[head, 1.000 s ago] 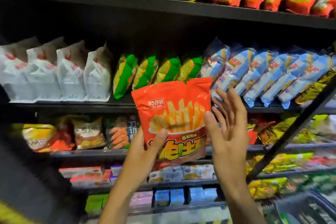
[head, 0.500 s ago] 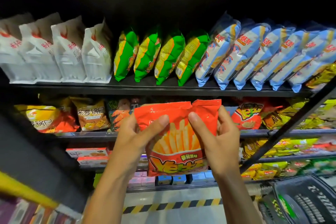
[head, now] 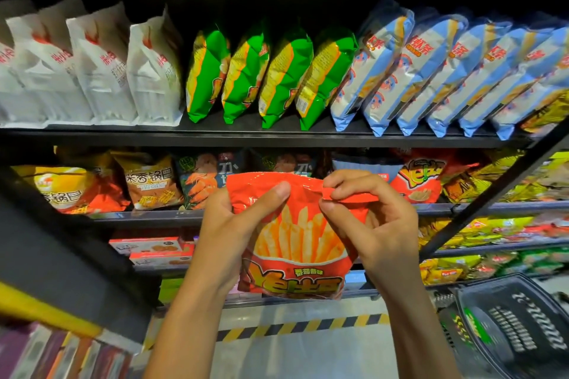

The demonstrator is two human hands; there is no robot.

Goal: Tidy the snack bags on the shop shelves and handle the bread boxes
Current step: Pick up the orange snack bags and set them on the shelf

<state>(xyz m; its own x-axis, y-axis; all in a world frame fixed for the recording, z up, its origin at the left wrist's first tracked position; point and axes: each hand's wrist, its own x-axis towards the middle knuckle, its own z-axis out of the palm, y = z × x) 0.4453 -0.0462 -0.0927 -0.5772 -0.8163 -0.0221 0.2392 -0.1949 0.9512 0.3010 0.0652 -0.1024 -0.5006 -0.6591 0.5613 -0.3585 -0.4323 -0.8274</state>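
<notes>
Both our hands hold the red fries bag (head: 300,243) before the shelf (head: 246,137) under the green bags (head: 271,77): left hand (head: 234,231) grips its side, right hand (head: 369,224) pinches its top corner

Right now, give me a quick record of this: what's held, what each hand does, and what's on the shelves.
held: orange fries bag, in front of the shelves
left hand: grips the bag's left side, thumb on its front
right hand: pinches the bag's top right corner
upper shelf: white bags, green bags, blue bags
next shelf down: a matching orange bag
lower right: dark basket
</notes>
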